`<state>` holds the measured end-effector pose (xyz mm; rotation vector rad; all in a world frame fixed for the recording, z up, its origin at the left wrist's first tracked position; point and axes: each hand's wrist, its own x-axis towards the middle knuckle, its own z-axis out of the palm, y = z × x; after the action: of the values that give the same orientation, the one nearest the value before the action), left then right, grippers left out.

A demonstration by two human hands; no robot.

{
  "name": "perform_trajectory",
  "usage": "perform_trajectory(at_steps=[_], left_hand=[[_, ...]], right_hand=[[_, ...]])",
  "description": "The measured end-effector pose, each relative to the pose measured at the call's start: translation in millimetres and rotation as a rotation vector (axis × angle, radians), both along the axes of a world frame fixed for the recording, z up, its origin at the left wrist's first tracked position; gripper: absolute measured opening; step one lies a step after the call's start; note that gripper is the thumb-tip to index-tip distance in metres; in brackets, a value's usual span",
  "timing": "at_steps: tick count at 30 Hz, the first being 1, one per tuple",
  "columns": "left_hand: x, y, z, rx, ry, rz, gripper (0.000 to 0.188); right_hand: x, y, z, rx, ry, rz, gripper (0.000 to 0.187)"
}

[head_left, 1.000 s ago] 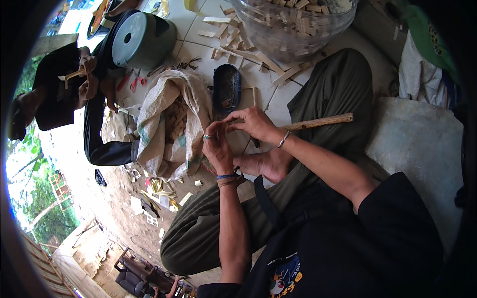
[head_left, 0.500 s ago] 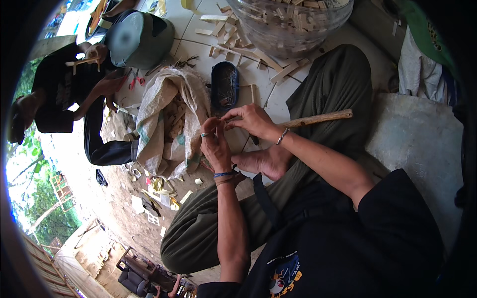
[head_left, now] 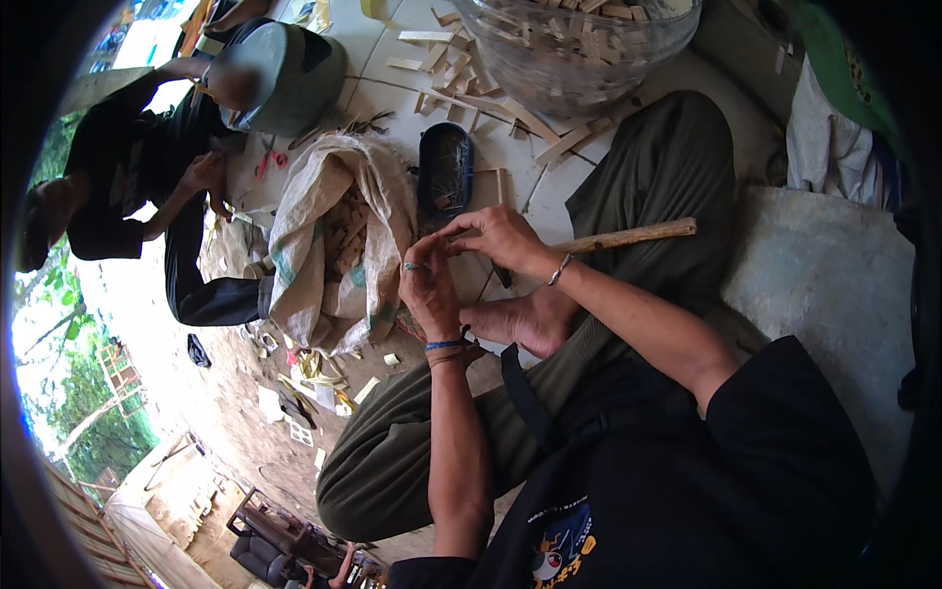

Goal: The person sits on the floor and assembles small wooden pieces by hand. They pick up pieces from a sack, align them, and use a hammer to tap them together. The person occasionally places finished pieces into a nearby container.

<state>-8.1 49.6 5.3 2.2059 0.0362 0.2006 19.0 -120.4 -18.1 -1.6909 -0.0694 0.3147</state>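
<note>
My left hand [head_left: 429, 293] and my right hand [head_left: 497, 239] meet fingertip to fingertip above my bare foot. Both are closed in a pinch, and whatever lies between the fingers is too small or hidden to make out. Just beyond them stands a dark blue oval tray [head_left: 424, 175] with thin, straw-like bits in it. A wooden stick [head_left: 638, 235], shaped like a tool handle, reaches from behind my right wrist across my trouser leg. Left of my hands, a woven sack [head_left: 299, 211] gapes open on many small wood pieces [head_left: 348, 236].
A clear tub [head_left: 510, 74] full of wood pieces stands at the far side, with loose wood strips [head_left: 446, 64] on the tiles. At left sits another person [head_left: 113, 187] beside a grey-green bucket [head_left: 294, 83] and red-handled scissors [head_left: 278, 159]. Scraps [head_left: 319, 378] litter the ground.
My left hand has turned slightly and its fingers have curled in more, still against the right. The other person's one arm has reached toward the bucket.
</note>
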Motion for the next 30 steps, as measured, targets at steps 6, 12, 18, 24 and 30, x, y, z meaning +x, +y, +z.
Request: perform_trajectory(at_steps=[6, 12, 18, 24, 30], left_hand=[[0.2, -5.4, 6.2, 0.010, -0.062, -0.052, 0.012], [-1.9, -11.3, 15.7, -0.145, 0.021, 0.042, 0.023], [-0.8, -6.1, 16.7, -0.100, -0.005, 0.034, 0.019], [-2.2, -2.9, 4.4, -0.314, 0.062, 0.045, 0.014], [0.7, -0.7, -5.0, -0.232, 0.001, 0.036, 0.013]], right_hand=[[0.2, -1.2, 4.9, 0.033, 0.048, 0.003, 0.030], [3.1, -2.6, 15.0, -0.022, 0.030, 0.023, 0.029], [6.2, -4.4, 17.8, 0.108, 0.080, 0.055, 0.031], [6.4, -4.3, 15.6, -0.047, -0.012, 0.055, 0.032], [5.4, -4.2, 12.7, -0.016, -0.029, 0.034, 0.030]])
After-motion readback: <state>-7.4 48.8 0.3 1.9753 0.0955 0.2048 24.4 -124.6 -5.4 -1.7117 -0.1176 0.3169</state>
